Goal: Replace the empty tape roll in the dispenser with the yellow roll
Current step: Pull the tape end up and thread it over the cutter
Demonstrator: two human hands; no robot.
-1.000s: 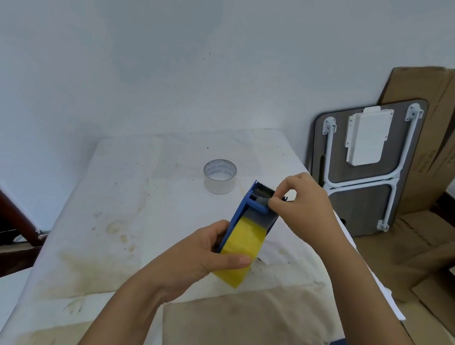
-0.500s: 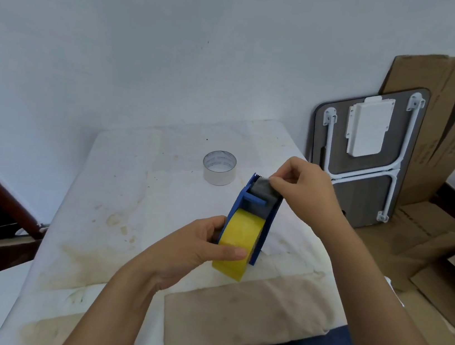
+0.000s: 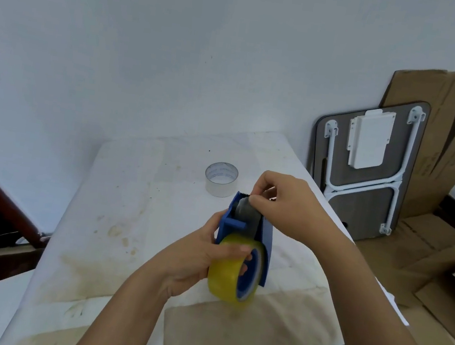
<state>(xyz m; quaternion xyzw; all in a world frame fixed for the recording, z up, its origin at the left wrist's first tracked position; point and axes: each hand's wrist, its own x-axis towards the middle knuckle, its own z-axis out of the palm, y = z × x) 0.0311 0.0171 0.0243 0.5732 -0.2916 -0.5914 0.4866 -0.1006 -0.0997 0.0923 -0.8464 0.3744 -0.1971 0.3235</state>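
**Yellow roll seated in blue dispenser; both hands engaged on the unit**

The blue dispenser is held above the white table, at the near centre of the surface, toothed cutting edge pointing away from the person. The yellow roll sits at the near, lower end of the dispenser, between its two side plates; part of the roll projects below and to the left of the frame. A blue hub is visible through the roll's open centre.

The left hand is closed around the left side of the dispenser and the roll. Its thumb lies across the top of the yellow roll, and its fingertips show through the roll's core on the far side. Grip is firm and wraps the body of the unit.

The right hand is at the far, upper end of the dispenser. Thumb and forefinger are pinched together at the grey roller, just behind the cutting teeth. Whether a tape end lies between the fingertips cannot be determined; the tape is too thin to make out there. The remaining fingers are curled loosely.

The empty tape roll, a clear core, stands on the table beyond the dispenser, apart from both hands and touching neither.

A folded lap table leans against the wall to the right, with flattened cardboard behind it.
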